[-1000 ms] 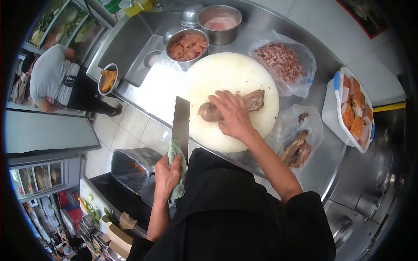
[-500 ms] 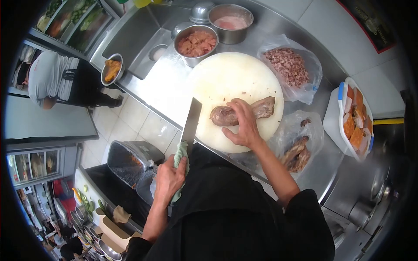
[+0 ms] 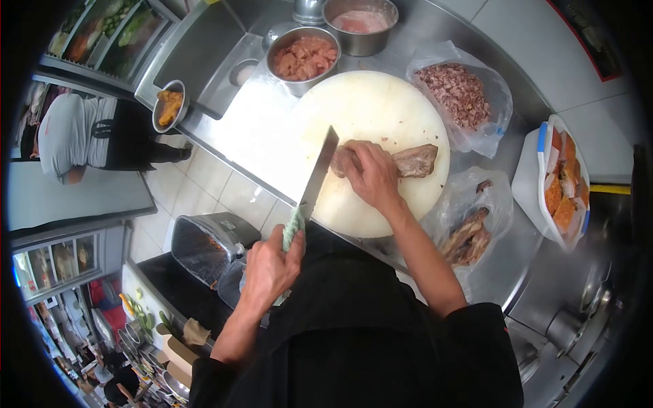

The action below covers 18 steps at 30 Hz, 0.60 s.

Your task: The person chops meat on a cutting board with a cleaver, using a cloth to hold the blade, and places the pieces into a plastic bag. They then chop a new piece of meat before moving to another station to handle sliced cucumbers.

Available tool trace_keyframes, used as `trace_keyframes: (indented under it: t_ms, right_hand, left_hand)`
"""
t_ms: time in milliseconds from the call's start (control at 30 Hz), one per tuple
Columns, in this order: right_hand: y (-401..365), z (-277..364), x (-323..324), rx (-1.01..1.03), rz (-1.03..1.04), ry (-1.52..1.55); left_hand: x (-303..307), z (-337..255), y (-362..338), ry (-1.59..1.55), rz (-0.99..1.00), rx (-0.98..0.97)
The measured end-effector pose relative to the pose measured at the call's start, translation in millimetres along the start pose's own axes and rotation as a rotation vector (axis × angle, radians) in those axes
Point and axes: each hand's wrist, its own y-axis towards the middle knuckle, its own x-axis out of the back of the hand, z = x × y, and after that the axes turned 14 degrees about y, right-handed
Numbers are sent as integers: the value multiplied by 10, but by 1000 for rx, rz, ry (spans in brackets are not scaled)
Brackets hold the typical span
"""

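A brown piece of cooked-looking meat [image 3: 415,161] lies on the round white cutting board [image 3: 367,102]. My right hand [image 3: 371,173] presses on its left part, fingers bent over it, partly hiding it. My left hand [image 3: 272,265] is closed round the handle of a cleaver [image 3: 318,170], which is wrapped in a pale green cloth [image 3: 294,228]. The blade points up and away over the board's left edge, with its tip just left of the meat and my right fingers. Small scraps dot the board.
Beyond the board stand metal bowls of raw meat [image 3: 304,60] and pink liquid [image 3: 360,22]. To the right are bags of chopped meat [image 3: 456,95] and meat pieces [image 3: 466,241], and a white tub [image 3: 534,177]. A person [image 3: 81,132] stands at far left.
The cleaver and my left hand have moved up and right, closer to the meat. My right hand has shifted slightly left along the meat, its fingers more bent. The view has tilted a little.
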Motion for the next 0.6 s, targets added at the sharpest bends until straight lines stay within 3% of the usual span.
trace_keyframes:
  t_ms: [200,367,433,500,533,600]
  right_hand:
    - [143,-147,35,-34,162,-228]
    - [-89,-285,319,224,254,-69]
    - [-48,-291,395,204,332,-99]
    - [106,-256,458,-65,551,-132]
    - [282,-115,537,-63,553,-132]
    - [661,177,716,-395,1000,-68]
  left_hand:
    - [-18,176,-15,-128,-68,108]
    - [-58,310,-109,-217,-86,216]
    - [-98,358,-138,-257,-41,261]
    - [-126,388,-168,-233,-75,249]
    - [-141,409,-175,-234,-76,251]
    - [-170,438,-186,-225,-94,217]
